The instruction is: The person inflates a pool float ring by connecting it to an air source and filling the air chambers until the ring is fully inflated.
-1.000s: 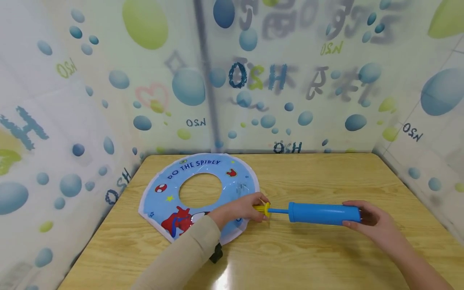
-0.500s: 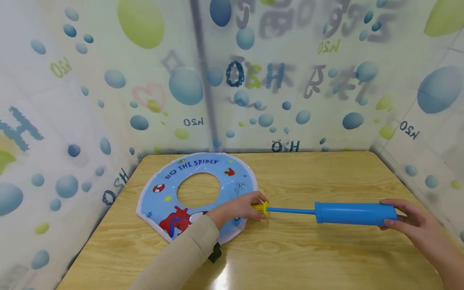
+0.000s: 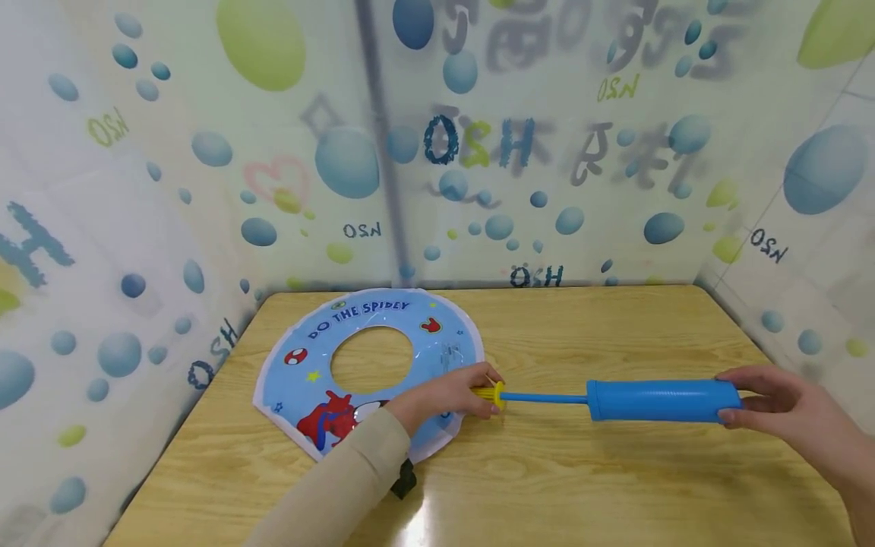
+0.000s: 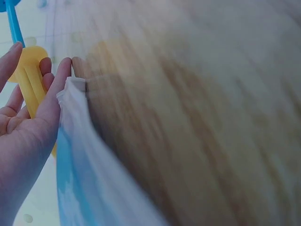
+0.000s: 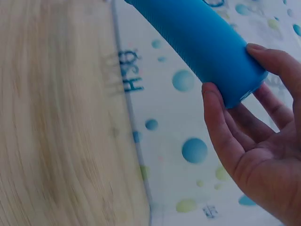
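A blue hand pump [image 3: 663, 400] lies level across the head view, its blue rod [image 3: 543, 397] drawn well out of the barrel. My left hand [image 3: 454, 391] holds the pump's yellow handle [image 4: 30, 84], fingers curled about it. At the barrel's far end, the thumb and fingers of my right hand [image 3: 786, 406] pinch the rim, as the right wrist view confirms with the barrel [image 5: 207, 42] between them. Under my left forearm lies a flat blue swim ring [image 3: 287, 387] with a red cartoon figure, partly hidden; its pale edge [image 4: 75, 99] runs beside my left hand.
The wooden table [image 3: 581, 486] reaches back to a wall covering [image 3: 478, 228] printed with bubbles and letters. Similar covering stands at left and right. A small black object [image 3: 404, 480] shows beneath my left sleeve [image 3: 342, 486].
My right hand has pulled the barrel to the right, exposing more rod, then come back left slightly in the last half second. My left hand stays almost in place on the handle.
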`<state>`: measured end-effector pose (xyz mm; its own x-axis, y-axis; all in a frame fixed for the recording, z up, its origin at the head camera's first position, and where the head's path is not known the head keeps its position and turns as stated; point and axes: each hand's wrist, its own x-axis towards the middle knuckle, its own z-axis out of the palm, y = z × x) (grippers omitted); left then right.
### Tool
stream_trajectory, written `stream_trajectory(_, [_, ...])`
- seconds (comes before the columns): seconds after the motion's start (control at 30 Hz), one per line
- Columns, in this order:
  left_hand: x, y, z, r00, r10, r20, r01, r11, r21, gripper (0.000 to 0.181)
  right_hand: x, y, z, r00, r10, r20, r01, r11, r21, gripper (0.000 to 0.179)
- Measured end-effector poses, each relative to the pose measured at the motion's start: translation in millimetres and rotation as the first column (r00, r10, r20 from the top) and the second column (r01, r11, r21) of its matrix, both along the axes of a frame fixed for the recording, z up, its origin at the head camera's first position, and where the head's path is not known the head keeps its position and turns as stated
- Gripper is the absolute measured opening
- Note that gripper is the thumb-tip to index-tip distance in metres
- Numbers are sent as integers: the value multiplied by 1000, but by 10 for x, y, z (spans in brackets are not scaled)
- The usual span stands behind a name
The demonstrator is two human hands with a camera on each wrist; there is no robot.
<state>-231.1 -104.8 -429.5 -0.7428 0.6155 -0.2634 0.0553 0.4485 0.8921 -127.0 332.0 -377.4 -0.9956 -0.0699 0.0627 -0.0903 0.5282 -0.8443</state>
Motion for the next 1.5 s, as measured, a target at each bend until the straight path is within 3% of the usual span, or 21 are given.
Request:
stream_trajectory(0.17, [-2,-35,32,1000,5,-5,-5,1000,-11,40,-100,-266,12,997,38,62,-38,999,-8,38])
stream_trajectory(0.3, [-7,-45,36,1000,0,-19,0,1000,-30,40,-159,-500,-22,994,78,72,-72,994,-80,41])
stream_trajectory(0.53, [1,-42,50,1000,-9,-24,8,999,-41,41,-244,-891,-149,990,78,113,-59,984,-166,52])
stream_trajectory(0.77, [17,-9,52,999,-14,-46,12,999,-42,45,-279,-1069,-223,985,125,120,-94,966,-241,52])
stream_trajectory(1.0, [6,19,40,998,-27,-56,24,998,-50,42,-250,-931,-236,984,128,122,-98,968,-229,50])
stream_trajectory(1.23, [6,15,48,999,-22,-31,20,999,-43,42,-142,-561,-210,991,109,80,-82,956,-282,35])
stream_trajectory(1.5, [8,-2,47,999,-32,-44,30,999,-31,41,-20,-122,-177,997,75,-28,-79,976,-202,38])
